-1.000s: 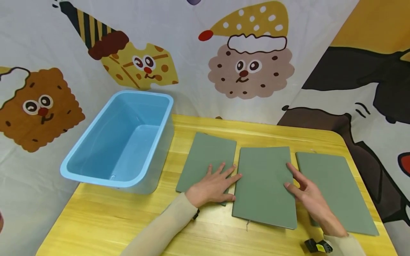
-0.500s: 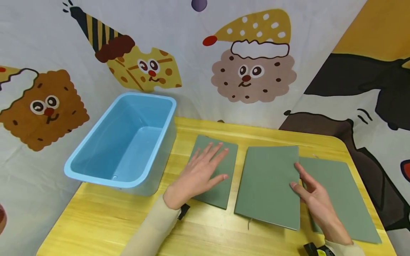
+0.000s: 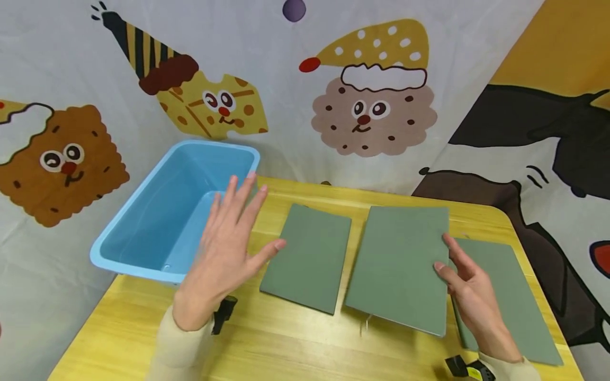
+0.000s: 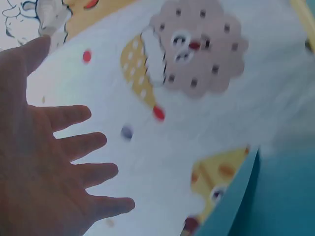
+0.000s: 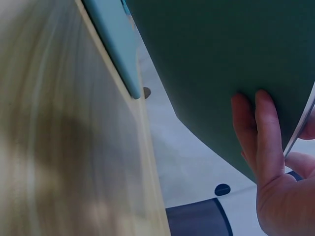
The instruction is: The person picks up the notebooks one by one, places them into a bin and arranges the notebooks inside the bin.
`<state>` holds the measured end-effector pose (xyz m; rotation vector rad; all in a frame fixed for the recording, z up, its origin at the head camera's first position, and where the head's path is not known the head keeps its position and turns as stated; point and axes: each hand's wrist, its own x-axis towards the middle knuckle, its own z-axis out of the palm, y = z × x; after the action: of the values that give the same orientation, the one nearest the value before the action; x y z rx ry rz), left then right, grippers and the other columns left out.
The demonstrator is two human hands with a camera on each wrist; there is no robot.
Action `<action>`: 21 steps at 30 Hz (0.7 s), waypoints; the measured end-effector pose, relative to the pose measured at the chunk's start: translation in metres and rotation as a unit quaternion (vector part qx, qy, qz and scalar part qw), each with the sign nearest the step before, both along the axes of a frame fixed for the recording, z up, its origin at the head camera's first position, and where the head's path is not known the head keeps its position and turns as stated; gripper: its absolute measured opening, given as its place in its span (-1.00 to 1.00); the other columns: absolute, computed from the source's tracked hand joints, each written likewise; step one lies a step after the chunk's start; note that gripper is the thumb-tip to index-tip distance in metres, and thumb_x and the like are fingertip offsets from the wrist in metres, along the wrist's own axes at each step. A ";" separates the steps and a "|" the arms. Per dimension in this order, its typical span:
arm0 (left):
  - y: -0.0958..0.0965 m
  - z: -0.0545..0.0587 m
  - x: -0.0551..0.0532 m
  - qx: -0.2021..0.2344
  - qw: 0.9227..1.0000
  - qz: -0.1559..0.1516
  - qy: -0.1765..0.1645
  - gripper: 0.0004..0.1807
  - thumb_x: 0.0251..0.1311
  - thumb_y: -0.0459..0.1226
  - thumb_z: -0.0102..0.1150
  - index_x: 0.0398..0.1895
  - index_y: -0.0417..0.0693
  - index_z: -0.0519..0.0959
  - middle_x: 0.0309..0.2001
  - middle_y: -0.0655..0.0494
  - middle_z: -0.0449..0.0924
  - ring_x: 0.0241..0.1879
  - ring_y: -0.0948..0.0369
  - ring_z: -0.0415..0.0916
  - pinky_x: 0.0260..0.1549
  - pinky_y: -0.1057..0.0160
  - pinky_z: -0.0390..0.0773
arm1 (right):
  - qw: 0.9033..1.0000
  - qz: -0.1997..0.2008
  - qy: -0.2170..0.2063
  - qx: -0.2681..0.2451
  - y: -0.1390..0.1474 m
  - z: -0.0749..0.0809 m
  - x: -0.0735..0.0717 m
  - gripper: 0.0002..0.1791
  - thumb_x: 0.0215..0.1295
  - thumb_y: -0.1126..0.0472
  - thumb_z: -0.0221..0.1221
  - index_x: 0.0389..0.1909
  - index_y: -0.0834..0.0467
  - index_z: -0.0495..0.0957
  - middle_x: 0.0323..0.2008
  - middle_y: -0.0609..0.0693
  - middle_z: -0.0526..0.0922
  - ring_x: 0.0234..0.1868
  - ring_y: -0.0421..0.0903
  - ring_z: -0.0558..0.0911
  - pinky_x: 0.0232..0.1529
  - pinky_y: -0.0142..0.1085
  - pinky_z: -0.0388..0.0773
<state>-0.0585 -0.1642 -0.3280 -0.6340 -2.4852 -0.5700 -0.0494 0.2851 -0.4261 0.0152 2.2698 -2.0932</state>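
Observation:
My right hand [image 3: 472,296] pinches the right edge of a green notebook [image 3: 397,264], thumb on its front cover. Two fingers [image 5: 268,130] press against its underside in the right wrist view, where a white page edge shows. The notebook is tilted and raised above the table, and a thin ribbon hangs from its lower end. My left hand [image 3: 219,254] holds nothing; its fingers are straight and spread, overlapping the right side of a blue plastic bin [image 3: 143,272] in the head view. A second green notebook [image 3: 310,259] lies flat right of that hand.
A third green notebook [image 3: 514,307] lies at the table's right side, partly behind my right hand. The yellow wooden table [image 3: 267,344] ends at the back against a white cloth [image 3: 286,153] printed with cartoon figures. The bin stands at the left.
My left hand has lifted off the left notebook and moved left towards the bin. My right hand has raised the middle notebook off the table and tilted it.

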 end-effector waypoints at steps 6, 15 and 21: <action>-0.050 0.018 0.012 -0.003 0.997 0.079 -0.001 0.06 0.36 0.49 -0.34 0.66 -0.06 0.13 0.68 -0.07 -0.15 0.63 -0.21 -0.31 0.45 -0.44 -0.23 | 0.999 -0.002 0.005 -0.039 -0.004 0.006 -0.002 -0.24 0.56 0.33 0.12 0.66 -0.11 0.09 0.68 -0.15 -0.11 0.62 -0.20 -0.18 -0.51 -0.27 0.14; -0.147 0.031 0.013 0.002 0.976 0.199 -0.092 0.00 0.44 0.31 -0.07 0.67 -0.16 0.01 0.69 -0.08 -0.32 0.62 -0.23 -0.47 0.44 -0.42 -0.41 | 0.998 -0.007 -0.005 -0.067 -0.011 0.009 -0.007 -0.24 0.56 0.33 0.11 0.65 -0.13 0.10 0.68 -0.12 -0.20 0.61 -0.28 -0.18 -0.43 -0.35 0.21; -0.201 0.015 -0.001 0.013 0.957 0.218 -0.188 -0.10 0.56 0.16 -0.16 0.68 -0.18 -0.15 0.67 -0.14 -0.50 0.58 -0.27 -0.64 0.37 -0.48 -0.50 | 0.997 -0.015 0.009 -0.076 -0.015 0.012 -0.009 -0.24 0.55 0.35 0.11 0.65 -0.11 0.11 0.68 -0.15 -0.14 0.61 -0.33 -0.16 -0.48 -0.32 0.15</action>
<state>-0.0597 -0.3651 -0.3126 0.0558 -2.8403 -0.5864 -0.0583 0.2700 -0.4145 0.0234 2.1262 -2.2835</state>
